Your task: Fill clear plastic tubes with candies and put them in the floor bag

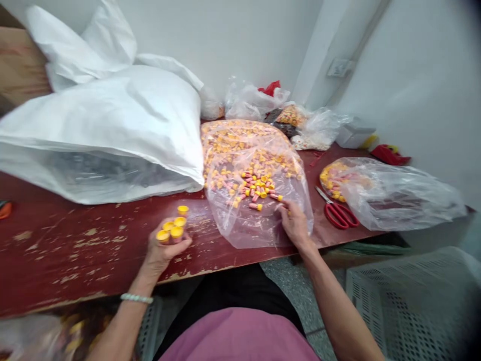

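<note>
In my left hand (165,250) is a small bunch of pink tubes with yellow caps (176,231), cap ends up, fingers wrapped around them above the table. My right hand (294,223) is over the front of a clear plastic bag (240,233), its thumb and fingers slightly apart. The fingertips are close to a yellow-capped tube (276,197); whether they touch it I cannot tell. Many more capped tubes (259,186) lie loose in the bag's mouth and fill its back part under the film.
Red-handled scissors (341,215) lie right of the bag, beside another clear bag of capped pieces (402,193). A large white sack (124,115) stands at left on the worn red table (93,240). Smaller bags (248,100) line the wall. A plastic crate (413,306) is below right.
</note>
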`<state>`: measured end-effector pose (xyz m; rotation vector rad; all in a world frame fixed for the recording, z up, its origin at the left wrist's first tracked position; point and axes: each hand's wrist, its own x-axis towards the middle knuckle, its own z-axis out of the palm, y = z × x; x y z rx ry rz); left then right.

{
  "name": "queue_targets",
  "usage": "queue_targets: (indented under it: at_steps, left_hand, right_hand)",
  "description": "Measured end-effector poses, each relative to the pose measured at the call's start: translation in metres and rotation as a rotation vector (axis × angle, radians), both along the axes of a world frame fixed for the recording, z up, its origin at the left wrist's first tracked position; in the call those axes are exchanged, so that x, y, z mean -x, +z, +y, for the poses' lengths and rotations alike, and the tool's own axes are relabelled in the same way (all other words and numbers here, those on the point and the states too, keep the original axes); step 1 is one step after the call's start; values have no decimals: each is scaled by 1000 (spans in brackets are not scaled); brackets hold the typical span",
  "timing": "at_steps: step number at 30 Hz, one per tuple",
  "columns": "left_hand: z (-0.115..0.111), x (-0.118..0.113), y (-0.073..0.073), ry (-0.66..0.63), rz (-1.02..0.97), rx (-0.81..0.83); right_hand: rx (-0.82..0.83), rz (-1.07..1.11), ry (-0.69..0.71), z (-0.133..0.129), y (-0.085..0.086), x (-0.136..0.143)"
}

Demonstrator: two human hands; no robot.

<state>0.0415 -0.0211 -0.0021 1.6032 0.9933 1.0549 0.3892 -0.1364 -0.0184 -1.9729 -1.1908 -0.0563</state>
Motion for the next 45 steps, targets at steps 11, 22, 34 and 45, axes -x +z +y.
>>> queue_targets:
  at_steps: [11, 22, 34, 45]
  left_hand:
    - [-30, -13, 1, -171, 43, 21]
    - [-28, -10, -1, -143, 54, -37]
    - [-24, -20, 1, -95, -313, 382]
    - [-37, -14, 6, -165, -604, 539]
  right_hand:
    - [-39, 498, 620, 18, 52, 143]
    - [-85, 252, 745, 23, 57, 162]
    - [-39, 68, 925, 25, 40, 176]
    - [-113, -238, 782, 26, 30, 196]
